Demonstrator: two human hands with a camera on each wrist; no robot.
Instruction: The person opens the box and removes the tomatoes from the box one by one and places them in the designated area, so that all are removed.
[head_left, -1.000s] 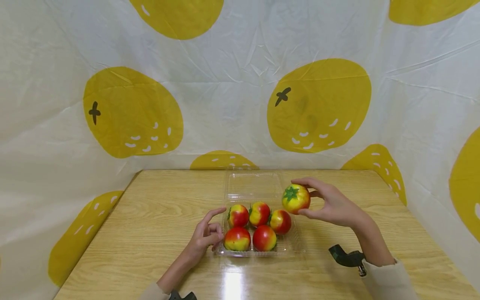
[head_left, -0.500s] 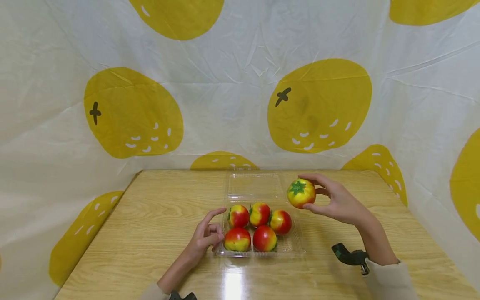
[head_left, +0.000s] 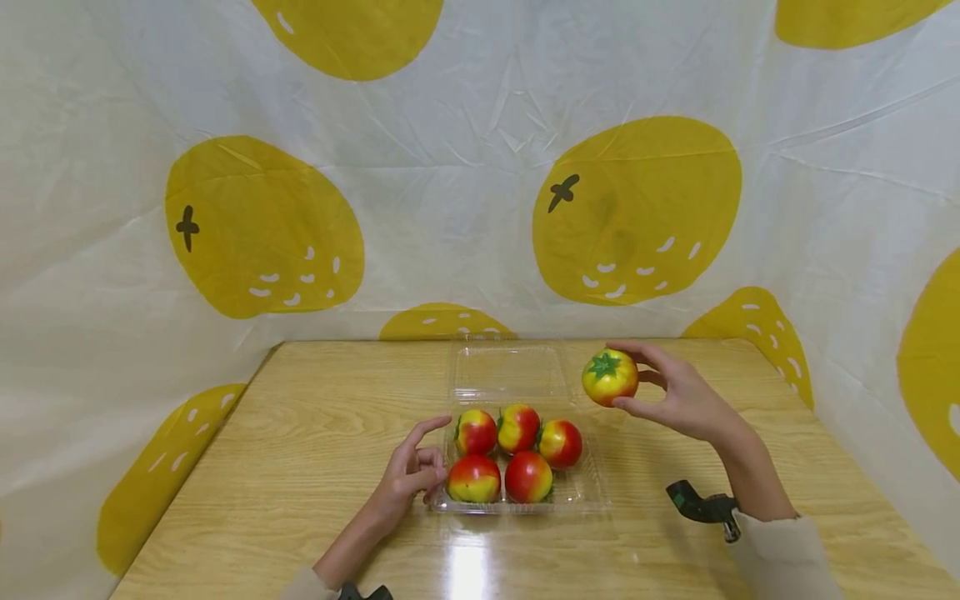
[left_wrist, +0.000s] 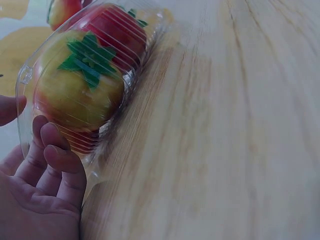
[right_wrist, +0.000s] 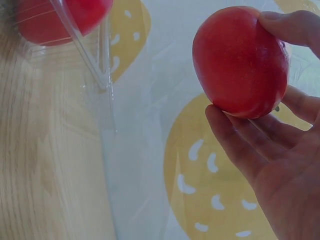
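Roundish tomato (head_left: 610, 378), calyx (head_left: 604, 365) toward head camera

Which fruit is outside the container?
The fruit in the right hand, green star-shaped top toward the head camera; the other five sit inside the container.

Red-yellow fruit (head_left: 610, 377) aloft, open clear container (head_left: 576, 493)

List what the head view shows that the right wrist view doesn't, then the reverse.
Only the head view: the left hand beside the clear box, all five tomatoes inside it, and both sleeves.
Only the right wrist view: the broad red side of the held tomato.
Both: the right hand gripping that tomato, at least part of the box, the wooden table and the patterned cloth.
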